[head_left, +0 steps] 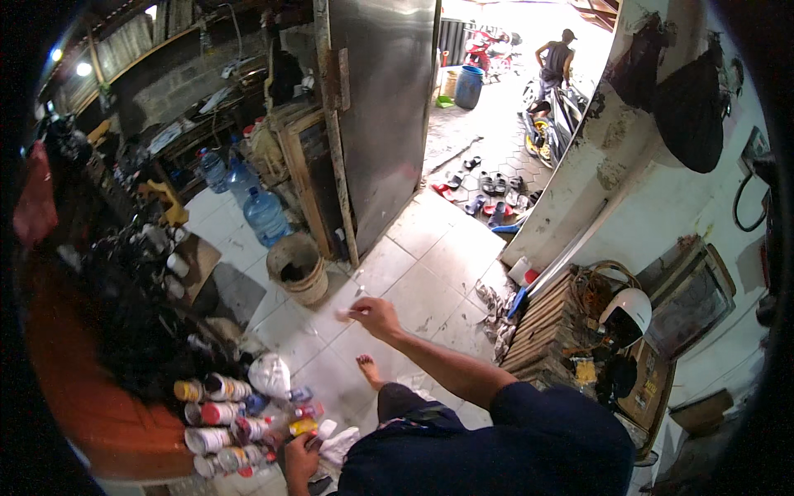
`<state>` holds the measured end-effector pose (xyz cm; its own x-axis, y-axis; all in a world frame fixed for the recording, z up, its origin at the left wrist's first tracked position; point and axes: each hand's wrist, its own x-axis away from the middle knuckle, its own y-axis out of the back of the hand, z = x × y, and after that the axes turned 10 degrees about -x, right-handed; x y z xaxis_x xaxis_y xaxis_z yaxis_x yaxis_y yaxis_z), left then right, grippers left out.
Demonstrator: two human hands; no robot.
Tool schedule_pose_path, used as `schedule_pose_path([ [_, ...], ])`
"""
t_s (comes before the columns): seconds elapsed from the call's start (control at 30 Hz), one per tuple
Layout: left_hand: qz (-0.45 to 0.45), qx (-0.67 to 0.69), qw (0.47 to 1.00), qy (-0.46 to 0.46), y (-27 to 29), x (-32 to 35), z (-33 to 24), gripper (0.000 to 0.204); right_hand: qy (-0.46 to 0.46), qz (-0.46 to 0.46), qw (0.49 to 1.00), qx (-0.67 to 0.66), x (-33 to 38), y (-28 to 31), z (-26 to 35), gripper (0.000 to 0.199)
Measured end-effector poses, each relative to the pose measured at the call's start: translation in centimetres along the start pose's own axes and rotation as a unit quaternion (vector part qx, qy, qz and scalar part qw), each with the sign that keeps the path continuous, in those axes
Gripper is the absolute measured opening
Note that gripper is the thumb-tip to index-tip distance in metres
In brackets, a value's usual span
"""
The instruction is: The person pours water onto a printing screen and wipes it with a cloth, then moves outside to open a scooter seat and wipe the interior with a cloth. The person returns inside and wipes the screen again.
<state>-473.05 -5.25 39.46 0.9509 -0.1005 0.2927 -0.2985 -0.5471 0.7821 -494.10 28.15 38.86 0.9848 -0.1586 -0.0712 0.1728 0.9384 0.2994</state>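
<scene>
My right hand (376, 317) reaches out over the tiled floor, its fingers pinched at a small pale thing (342, 315), blurred and too small to name. Just beyond it stands a dirty whitish bucket (298, 271) with something dark inside. Down at the lower edge, my left hand (299, 460) has curled fingers; what they hold, if anything, is hard to make out. A small yellow item (303, 426) lies right by its fingertips, and a white cloth (339, 446) is beside it. Several bottles and jars (217, 413) crowd together to its left, near a white plastic bag (270, 376).
Large blue water bottles (265, 217) stand behind the bucket. A metal door (382, 107) opens onto a yard with scattered sandals (494, 183), a blue drum (469, 88), motorcycles and a person (556, 62). At right, a white helmet (626, 316) sits among clutter.
</scene>
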Motion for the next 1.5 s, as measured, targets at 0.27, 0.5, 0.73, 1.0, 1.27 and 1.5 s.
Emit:
schedule_pose_path([
  [0.27,-0.052,-0.009,0.998,0.023,6.1,-19.1,3.3,0.024,0.062,0.036,0.985,0.155,-28.8,-11.9,3.0,0.016],
  [0.5,-0.101,-0.016,0.990,-0.096,10.9,-34.3,5.7,0.026,0.014,0.079,0.964,0.255,-44.5,-20.8,1.9,0.020],
  [0.73,-0.005,-0.026,0.994,-0.108,17.6,-49.9,7.7,0.026,-0.044,0.117,0.980,0.152,-53.8,-23.7,1.5,0.024],
  [1.0,0.197,0.046,0.967,-0.158,23.6,-62.0,-4.8,0.030,-0.048,0.452,0.850,-0.266,-45.0,-19.9,1.6,0.092],
  [1.27,0.307,0.040,0.905,-0.290,20.2,-66.7,-19.1,0.030,0.023,0.078,0.995,0.061,-36.5,-7.1,1.3,0.029],
  [1.5,0.237,-0.099,0.846,-0.466,10.7,-65.3,-30.1,0.028,0.103,-0.116,0.982,0.109,-28.5,7.1,3.3,0.028],
])
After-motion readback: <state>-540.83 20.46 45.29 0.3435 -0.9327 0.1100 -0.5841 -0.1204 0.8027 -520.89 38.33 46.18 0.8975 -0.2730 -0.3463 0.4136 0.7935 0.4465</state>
